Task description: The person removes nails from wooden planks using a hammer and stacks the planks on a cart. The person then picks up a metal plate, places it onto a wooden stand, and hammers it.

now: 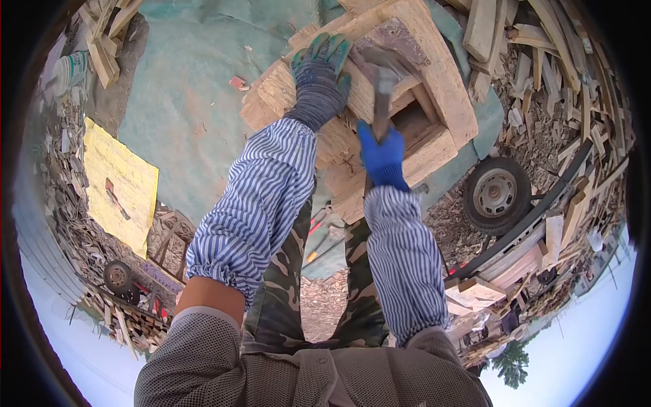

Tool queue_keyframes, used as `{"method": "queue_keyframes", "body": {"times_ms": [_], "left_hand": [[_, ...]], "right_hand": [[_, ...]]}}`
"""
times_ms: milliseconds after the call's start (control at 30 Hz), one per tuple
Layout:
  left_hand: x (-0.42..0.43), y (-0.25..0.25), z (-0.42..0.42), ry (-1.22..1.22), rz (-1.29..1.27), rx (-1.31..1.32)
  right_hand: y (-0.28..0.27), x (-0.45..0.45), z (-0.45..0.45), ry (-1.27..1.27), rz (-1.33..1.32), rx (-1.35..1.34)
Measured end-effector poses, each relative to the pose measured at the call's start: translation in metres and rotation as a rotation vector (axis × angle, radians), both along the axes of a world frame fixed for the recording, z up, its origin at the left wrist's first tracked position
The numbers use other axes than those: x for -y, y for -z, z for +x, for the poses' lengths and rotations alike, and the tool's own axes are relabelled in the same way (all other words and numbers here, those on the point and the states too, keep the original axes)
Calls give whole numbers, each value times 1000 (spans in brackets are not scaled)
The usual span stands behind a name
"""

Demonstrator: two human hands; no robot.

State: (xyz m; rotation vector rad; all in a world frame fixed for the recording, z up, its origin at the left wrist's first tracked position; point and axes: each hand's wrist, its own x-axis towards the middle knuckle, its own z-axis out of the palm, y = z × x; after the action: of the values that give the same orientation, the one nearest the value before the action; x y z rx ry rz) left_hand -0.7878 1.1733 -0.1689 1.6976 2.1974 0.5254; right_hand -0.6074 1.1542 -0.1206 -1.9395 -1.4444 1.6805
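Observation:
My right hand (384, 157), in a blue glove, is wrapped round the handle of a hammer (382, 102). The hammer's head is smeared by motion and hangs over a boxy structure of wooden boards (444, 68) with a dark square opening. My left hand (319, 81) wears a grey glove with green fingertips. It lies with fingers stretched out on a light wooden board (277, 87) at the left of the structure. What lies under its palm is hidden.
A green cloth (190, 95) covers the ground beneath the wood. Scrap timber (485, 34) is heaped at the right, near a wheel (497, 195). At the left are a yellow sheet (122, 183) and a bucket (70, 70). Tools (319, 220) lie between my legs.

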Motion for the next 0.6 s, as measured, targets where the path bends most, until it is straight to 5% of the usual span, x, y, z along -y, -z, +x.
{"method": "queue_keyframes", "body": {"times_ms": [167, 367, 500, 600], "left_hand": [[7, 6, -6, 40, 27, -34], [-1, 0, -5, 54, 41, -17], [-8, -5, -5, 1, -16, 30], [-33, -19, 7, 93, 136, 86]], "right_hand": [[-24, -12, -20, -88, 28, 23], [18, -16, 5, -195, 91, 188], [-59, -23, 9, 166, -161, -99], [-96, -26, 26, 301, -91, -181]]}}
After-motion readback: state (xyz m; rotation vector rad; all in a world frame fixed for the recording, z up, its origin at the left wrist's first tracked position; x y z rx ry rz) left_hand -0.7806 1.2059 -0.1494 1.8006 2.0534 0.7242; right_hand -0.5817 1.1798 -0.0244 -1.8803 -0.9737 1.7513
